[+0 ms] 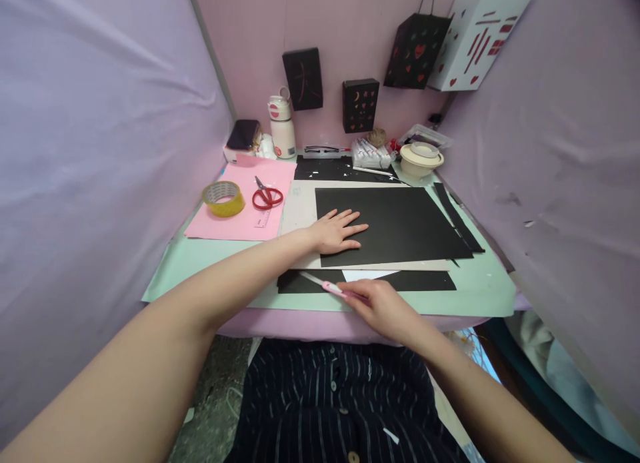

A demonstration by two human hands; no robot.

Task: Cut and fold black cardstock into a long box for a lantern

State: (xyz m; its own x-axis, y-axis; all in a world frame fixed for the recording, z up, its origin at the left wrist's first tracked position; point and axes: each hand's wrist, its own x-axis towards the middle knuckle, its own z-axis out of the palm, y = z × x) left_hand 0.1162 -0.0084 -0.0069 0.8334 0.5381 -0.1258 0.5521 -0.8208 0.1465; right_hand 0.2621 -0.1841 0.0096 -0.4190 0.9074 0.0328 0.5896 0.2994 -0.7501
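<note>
Black paper [395,223] near a cream bowl [419,165]

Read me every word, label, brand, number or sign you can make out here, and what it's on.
"大", probably: red strokes on the black hanging box; faint, so uncertain.
White hanging box: red bars and blocks, no character I can read for sure.
Too small or blurred: print inside the tape roll, marks on the pink strip, labels on the bottle.
</note>
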